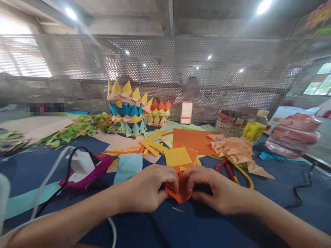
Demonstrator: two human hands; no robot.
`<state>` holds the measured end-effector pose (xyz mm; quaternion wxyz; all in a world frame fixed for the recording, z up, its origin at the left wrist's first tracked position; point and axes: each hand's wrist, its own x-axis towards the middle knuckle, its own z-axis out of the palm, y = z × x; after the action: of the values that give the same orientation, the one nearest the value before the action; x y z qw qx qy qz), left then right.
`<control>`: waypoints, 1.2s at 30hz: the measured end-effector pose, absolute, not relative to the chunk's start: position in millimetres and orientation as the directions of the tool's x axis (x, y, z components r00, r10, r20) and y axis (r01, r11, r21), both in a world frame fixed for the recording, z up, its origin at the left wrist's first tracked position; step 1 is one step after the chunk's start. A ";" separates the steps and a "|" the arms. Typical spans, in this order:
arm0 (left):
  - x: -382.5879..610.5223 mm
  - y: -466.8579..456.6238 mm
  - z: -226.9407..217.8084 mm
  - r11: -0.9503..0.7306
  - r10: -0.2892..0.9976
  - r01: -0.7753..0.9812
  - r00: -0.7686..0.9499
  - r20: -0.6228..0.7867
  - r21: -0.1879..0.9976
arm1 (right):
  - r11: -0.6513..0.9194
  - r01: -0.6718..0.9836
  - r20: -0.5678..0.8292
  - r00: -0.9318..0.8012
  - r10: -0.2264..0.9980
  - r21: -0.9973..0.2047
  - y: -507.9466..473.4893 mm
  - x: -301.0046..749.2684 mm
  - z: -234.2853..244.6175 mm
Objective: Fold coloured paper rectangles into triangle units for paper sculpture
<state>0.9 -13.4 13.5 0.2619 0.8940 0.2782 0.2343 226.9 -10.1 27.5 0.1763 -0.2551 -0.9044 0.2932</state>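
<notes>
Between my two hands is a piece of orange paper point(181, 193), partly folded, its lower corner pointing toward me. My left hand point(155, 186) pinches its left side, fingers and thumb closed on the edge. On the right edge, my right hand point(210, 186) grips the same paper between thumb and bent fingers. Just beyond them lies a yellow paper square point(178, 156) on top of more orange paper. A light blue paper piece point(128, 167) rests beside my left wrist. Near my right hand are scissors point(230, 170) with red and yellow handles.
Folded paper crowns point(129, 110) stand at the back. A magenta power strip point(86, 175) with cables sits left. Yellow and orange strips point(148, 146), a large orange sheet point(192, 139), peach folded pieces point(235, 151), a yellow-labelled bottle point(254, 127) and a pink jug point(294, 136) lie around the blue table.
</notes>
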 end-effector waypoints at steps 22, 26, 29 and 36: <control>6.9 -3.2 5.8 -0.639 0.693 0.384 0.662 0.284 0.666 | 0.608 0.559 0.206 -0.618 0.759 -0.564 -13.3 211.9 7.2; 8.6 -4.9 2.5 -0.659 0.695 0.410 0.652 0.303 0.631 | 0.606 0.574 0.204 -0.611 0.765 -0.551 -14.4 210.5 7.2; 8.3 -6.0 1.0 -0.671 0.688 0.420 0.659 0.303 0.611 | 0.607 0.585 0.201 -0.610 0.766 -0.537 -14.8 209.2 7.3; 8.1 -6.8 -1.0 -0.691 0.680 0.434 0.662 0.316 0.578 | 0.614 0.592 0.203 -0.613 0.764 -0.523 -15.6 207.4 6.2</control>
<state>8.1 -6.8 -1.0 0.2337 0.8812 0.3158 0.2631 207.4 -15.6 6.2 0.2080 -0.3878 -0.8738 0.2069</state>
